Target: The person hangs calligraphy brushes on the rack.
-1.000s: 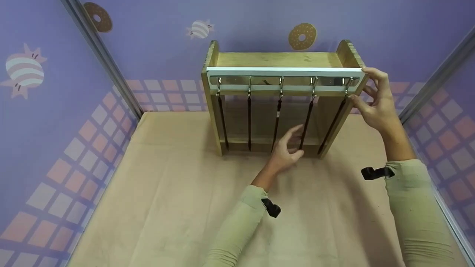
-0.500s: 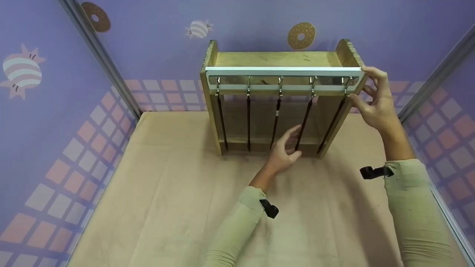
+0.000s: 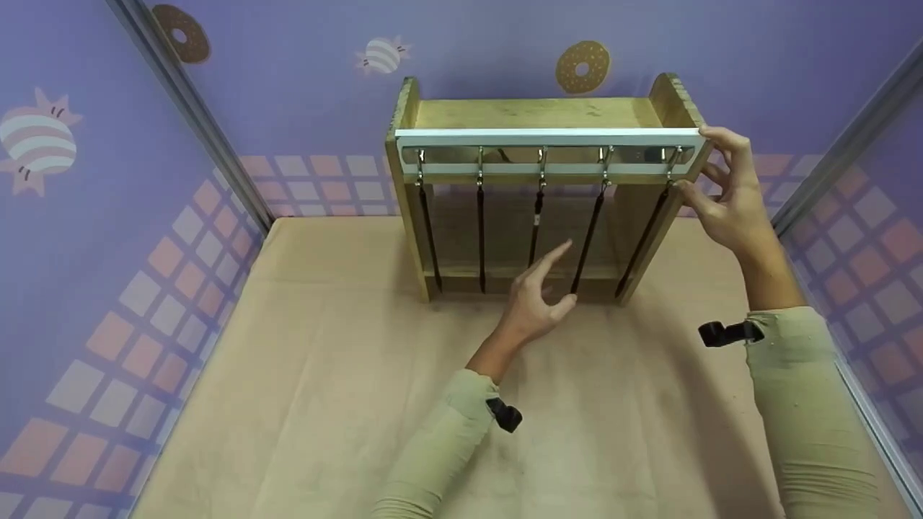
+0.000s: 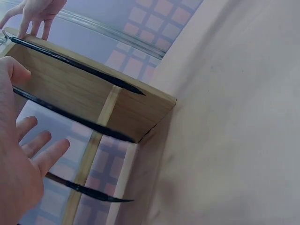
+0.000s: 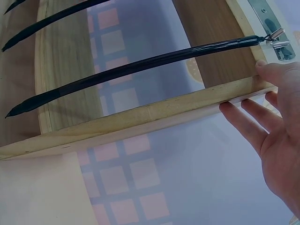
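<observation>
Several dark calligraphy brushes hang tip down from hooks on a white hook rail (image 3: 447, 135), fixed across the front of a wooden rack (image 3: 533, 113). My left hand (image 3: 530, 306) is beside the second brush from the right (image 3: 589, 234), thumb and fingers spread apart and holding nothing. The left wrist view has that brush (image 4: 70, 114) passing behind the spread fingers. My right hand (image 3: 732, 194) grips the rack's right side panel near the top. In the right wrist view, its thumb lies on the front edge and its fingers (image 5: 251, 124) on the outer face, beside the rightmost brush (image 5: 140, 65).
The rack stands on a table with a pale cloth (image 3: 346, 346), close to the patterned purple back wall (image 3: 490, 43). Side walls with metal corner posts (image 3: 195, 108) enclose the table. A black camera mount sits on each sleeve.
My left hand has drawn back left and slightly down from the second brush from the right, its fingers spreading straighter. That brush has swung slightly left. My right hand stays on the panel.
</observation>
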Available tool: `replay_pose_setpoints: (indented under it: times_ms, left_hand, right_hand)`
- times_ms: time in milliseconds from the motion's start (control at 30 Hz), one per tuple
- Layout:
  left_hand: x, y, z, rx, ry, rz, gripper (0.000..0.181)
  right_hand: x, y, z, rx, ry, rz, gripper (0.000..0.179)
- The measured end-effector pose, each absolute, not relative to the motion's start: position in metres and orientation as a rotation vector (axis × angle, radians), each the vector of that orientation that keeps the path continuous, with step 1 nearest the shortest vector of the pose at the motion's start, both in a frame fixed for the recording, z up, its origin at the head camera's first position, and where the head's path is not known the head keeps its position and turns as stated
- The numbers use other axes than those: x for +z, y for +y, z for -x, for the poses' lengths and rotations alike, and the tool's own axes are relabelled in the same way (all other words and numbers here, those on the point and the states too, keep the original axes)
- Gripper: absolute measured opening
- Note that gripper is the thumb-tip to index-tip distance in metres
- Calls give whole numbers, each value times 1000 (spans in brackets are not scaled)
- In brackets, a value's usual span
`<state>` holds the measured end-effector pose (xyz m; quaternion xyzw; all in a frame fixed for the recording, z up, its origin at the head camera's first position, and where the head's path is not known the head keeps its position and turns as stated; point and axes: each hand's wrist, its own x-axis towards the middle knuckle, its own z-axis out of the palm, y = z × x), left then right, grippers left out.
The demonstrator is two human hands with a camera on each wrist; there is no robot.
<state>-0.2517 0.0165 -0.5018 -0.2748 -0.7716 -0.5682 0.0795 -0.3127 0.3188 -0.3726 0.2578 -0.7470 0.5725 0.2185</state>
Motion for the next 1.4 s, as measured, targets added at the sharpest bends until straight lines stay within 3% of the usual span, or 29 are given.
replay_pose_setpoints:
  times_ms: [533, 1067, 1400]
  left_hand:
    - [-495, -62, 240, -1458, -2401, 1041, 75]
    - [-526, -161, 222, -1398, -2561, 778, 71]
    - [-498, -204, 230, -1223, -2506, 734, 70]
  right_hand:
    - [-371, 317, 309, 1610, -2069, -679, 65]
    - [-375, 308, 313, 1569, -2074, -722, 65]
    - [-376, 310, 308, 1448, -2151, -640, 75]
